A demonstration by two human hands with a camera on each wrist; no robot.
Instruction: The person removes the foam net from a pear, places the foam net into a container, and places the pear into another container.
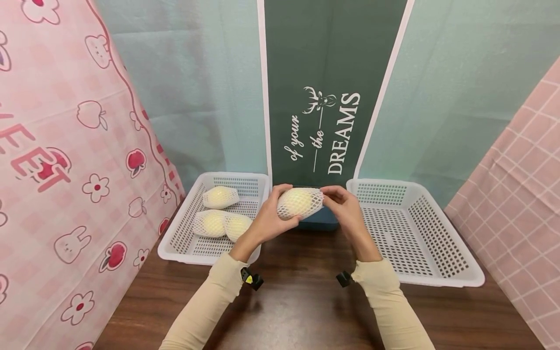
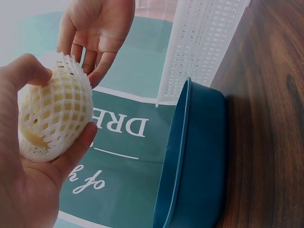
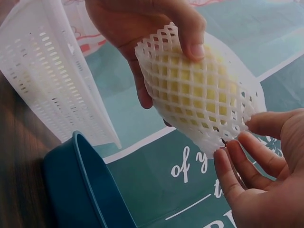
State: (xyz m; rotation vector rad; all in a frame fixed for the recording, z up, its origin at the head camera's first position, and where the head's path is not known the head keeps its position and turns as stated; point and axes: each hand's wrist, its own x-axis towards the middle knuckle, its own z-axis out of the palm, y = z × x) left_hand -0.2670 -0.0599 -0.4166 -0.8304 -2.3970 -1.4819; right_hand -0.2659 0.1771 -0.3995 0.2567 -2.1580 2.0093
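In the head view, a pale yellow mango (image 1: 297, 202) in a white foam net sleeve is held up above the table at the centre. My left hand (image 1: 272, 221) grips its left end, thumb on the near side and fingers round the far side. My right hand (image 1: 347, 211) pinches the gathered right end of the foam net (image 3: 223, 135) between thumb and fingertips. The right wrist view shows the net covering the fruit, with its other end flaring open near the left hand (image 3: 128, 28). Under the hands stands a dark blue bin (image 2: 202, 156), partly hidden in the head view.
At the left a white perforated basket (image 1: 183, 255) holds several net-wrapped mangoes (image 1: 220, 197). Another white basket (image 1: 437, 278), with nothing seen in it, stands at the right. Brown wooden table (image 1: 302, 301) lies in front. Printed cloths (image 1: 205, 97) hang behind and at both sides.
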